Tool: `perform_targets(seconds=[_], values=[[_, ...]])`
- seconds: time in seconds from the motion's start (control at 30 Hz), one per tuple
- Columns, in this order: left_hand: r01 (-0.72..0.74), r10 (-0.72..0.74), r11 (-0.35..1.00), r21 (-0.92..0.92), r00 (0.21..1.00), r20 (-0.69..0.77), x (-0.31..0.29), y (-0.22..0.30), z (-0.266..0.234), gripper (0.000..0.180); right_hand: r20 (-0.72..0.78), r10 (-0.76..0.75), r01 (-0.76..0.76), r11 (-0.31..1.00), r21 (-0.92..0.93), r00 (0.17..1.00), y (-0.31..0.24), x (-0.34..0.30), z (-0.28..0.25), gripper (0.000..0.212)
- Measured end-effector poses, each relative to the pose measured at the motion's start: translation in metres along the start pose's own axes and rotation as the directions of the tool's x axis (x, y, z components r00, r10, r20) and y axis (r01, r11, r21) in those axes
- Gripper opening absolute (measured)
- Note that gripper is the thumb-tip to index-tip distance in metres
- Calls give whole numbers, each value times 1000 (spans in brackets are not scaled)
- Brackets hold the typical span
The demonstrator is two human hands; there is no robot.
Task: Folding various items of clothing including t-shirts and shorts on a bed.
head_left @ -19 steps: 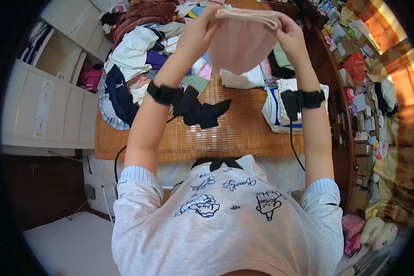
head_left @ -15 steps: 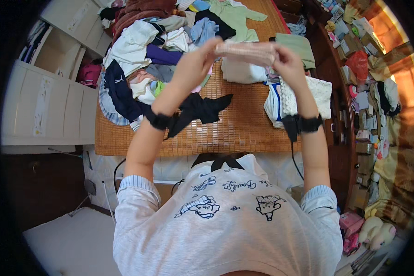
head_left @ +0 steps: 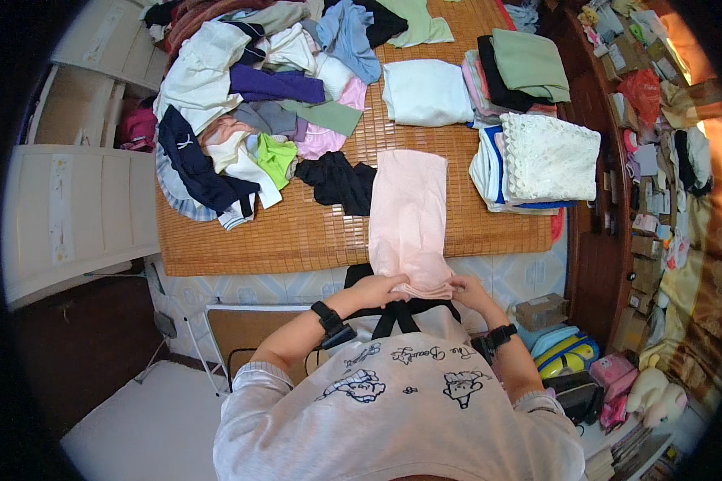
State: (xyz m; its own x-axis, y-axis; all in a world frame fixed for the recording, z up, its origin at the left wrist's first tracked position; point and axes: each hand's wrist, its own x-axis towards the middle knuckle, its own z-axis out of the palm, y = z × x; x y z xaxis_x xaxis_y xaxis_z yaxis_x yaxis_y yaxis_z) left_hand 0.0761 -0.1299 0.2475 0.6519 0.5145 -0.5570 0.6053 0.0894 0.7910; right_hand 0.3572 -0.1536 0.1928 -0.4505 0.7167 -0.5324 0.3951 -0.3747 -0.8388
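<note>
A pale pink garment, folded into a long strip, lies from the bed's front edge toward its middle. Its near end hangs over the edge by my waist. My left hand pinches the left corner of that end, and my right hand grips the right corner. Just left of the strip is a crumpled black garment. Which piece of clothing the pink one is, I cannot make out.
A loose heap of mixed clothes covers the bed's left side. Folded stacks stand at the right: a white folded piece, a green-topped pile and a white lace-edged garment. The woven mat ends near my waist.
Both hands have come down and toward me from above the bed. The pink garment, bunched up in the air before, now lies stretched out flat on the mat.
</note>
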Motion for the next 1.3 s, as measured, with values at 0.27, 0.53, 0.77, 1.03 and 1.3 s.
perform_targets(seconds=[0.27,0.53,0.77,1.03,1.3], values=[[-72,89,995,62,942,-323,60,-35,-38,41,-263,-15,43,994,98,965,16,63,-20,33],[-23,-171,975,-221,562,-809,174,-85,-125,58,-638,-69,109,994,24,767,35,232,-58,71],[277,-382,920,-276,489,-784,160,-180,-8,74,-741,239,-323,946,32,627,138,177,2,54],[381,-489,869,-317,559,-669,144,-199,61,51,-673,523,-398,848,350,524,154,144,53,55],[0,-483,734,-679,702,-523,125,-169,39,54,-329,647,-114,544,831,687,137,126,29,36]])
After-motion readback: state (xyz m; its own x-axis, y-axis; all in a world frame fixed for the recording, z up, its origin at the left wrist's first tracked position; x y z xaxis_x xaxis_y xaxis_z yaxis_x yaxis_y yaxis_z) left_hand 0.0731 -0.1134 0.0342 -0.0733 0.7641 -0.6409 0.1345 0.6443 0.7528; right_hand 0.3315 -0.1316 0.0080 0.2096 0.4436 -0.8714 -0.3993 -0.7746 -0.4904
